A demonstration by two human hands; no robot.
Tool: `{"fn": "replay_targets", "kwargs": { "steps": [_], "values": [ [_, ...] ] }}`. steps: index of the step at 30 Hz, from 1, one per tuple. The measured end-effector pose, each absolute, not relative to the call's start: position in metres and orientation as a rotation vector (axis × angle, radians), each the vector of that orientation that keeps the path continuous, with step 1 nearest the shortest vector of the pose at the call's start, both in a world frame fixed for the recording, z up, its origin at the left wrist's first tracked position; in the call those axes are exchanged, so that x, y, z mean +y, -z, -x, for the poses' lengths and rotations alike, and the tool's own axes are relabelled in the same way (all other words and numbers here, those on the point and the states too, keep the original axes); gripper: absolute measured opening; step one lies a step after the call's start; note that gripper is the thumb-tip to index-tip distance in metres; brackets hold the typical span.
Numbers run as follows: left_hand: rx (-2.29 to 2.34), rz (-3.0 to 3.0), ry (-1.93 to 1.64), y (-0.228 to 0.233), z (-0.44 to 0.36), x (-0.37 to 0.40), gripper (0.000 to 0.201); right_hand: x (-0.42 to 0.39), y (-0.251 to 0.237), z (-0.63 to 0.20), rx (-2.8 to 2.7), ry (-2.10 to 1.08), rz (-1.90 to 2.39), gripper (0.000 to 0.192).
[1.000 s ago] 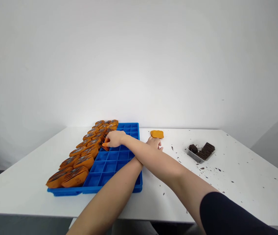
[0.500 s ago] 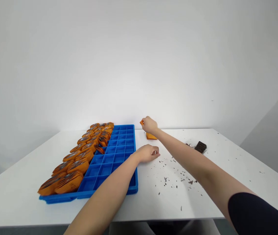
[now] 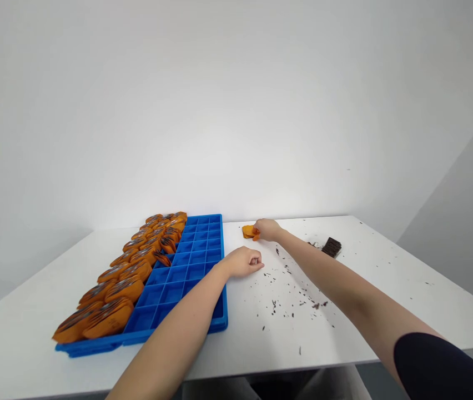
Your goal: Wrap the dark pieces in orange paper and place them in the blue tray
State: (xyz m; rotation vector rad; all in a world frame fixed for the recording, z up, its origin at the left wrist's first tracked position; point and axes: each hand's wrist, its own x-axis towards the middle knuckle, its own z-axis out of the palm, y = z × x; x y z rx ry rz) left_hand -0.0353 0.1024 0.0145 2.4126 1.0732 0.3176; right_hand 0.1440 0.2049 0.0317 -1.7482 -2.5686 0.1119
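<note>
My right hand (image 3: 268, 229) is closed on a small orange packet (image 3: 256, 235), its fingers pinching the near edge. Right beside it on the white table lies a small pile of yellow-orange packets (image 3: 247, 230). My left hand (image 3: 241, 261) rests on the table by the right rim of a blue compartment tray (image 3: 225, 316). Its fingers are curled together, and whatever is in them is hidden. Bunches of orange packets (image 3: 126, 289) stand tilted in rows along the tray's left side. The compartments towards its right hold nothing that shows.
Dark flakes (image 3: 292, 315) are scattered over the white table (image 3: 261, 350) in front of my right arm. Behind that forearm lies a dark stack of thin strips (image 3: 331, 247). A pale wall (image 3: 236, 111) rises along the table's far edge.
My right hand has come down and to the right, from above the far table to beside the packet pile, with an orange piece in its fingers. My left hand has stayed by the tray.
</note>
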Motion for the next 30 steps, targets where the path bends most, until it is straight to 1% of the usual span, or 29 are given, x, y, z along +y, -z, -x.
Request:
{"fn": "replay_targets", "kwargs": {
  "steps": [2, 3, 11, 14, 16, 17, 20, 22, 23, 26, 28, 30],
  "values": [
    [1.069, -2.417, -0.334, -0.013, 0.036, 0.104, 0.017, 0.204, -0.032, -0.144, -2.574, -0.073, 1.745, 0.012],
    [1.066, -2.419, -0.343, -0.012, 0.036, 0.104, 0.018, 0.203, -0.034, -0.145, -2.577, -0.051, 1.738, 0.010],
    [1.044, -2.479, -0.467, -0.014, 0.037, 0.104, 0.020, 0.177, -0.055, -0.180, -2.554, 0.104, 1.564, 0.020],
    [1.079, -2.501, -0.610, -0.022, 0.038, 0.101, 0.022, 0.156, -0.052, -0.202, -2.478, 0.064, 1.477, 0.015],
    [1.119, -2.494, -0.723, -0.026, 0.038, 0.099, 0.024, 0.140, -0.044, -0.215, -2.376, -0.065, 1.334, 0.005],
    [1.136, -2.484, -0.784, -0.027, 0.038, 0.098, 0.025, 0.132, -0.039, -0.220, -2.316, -0.155, 1.232, 0.004],
    [1.138, -2.422, -0.992, -0.025, 0.037, 0.096, 0.043, 0.110, -0.020, -0.229, -2.132, -0.444, 0.938, 0.024],
    [1.061, -2.387, -1.029, -0.021, 0.033, 0.095, 0.049, 0.098, -0.010, -0.230, -1.990, -0.633, 0.838, 0.035],
    [1.009, -2.371, -1.005, -0.019, 0.031, 0.094, 0.046, 0.094, -0.006, -0.229, -1.918, -0.740, 0.821, 0.039],
    [0.895, -2.289, -0.906, -0.015, 0.024, 0.093, 0.029, 0.085, 0.000, -0.226, -1.742, -1.040, 0.817, 0.048],
    [0.892, -2.211, -0.924, -0.015, 0.021, 0.092, 0.027, 0.083, 0.001, -0.225, -1.675, -1.169, 0.818, 0.052],
    [0.899, -2.152, -0.955, -0.016, 0.019, 0.092, 0.029, 0.082, 0.001, -0.227, -1.639, -1.232, 0.810, 0.056]
  ]
}}
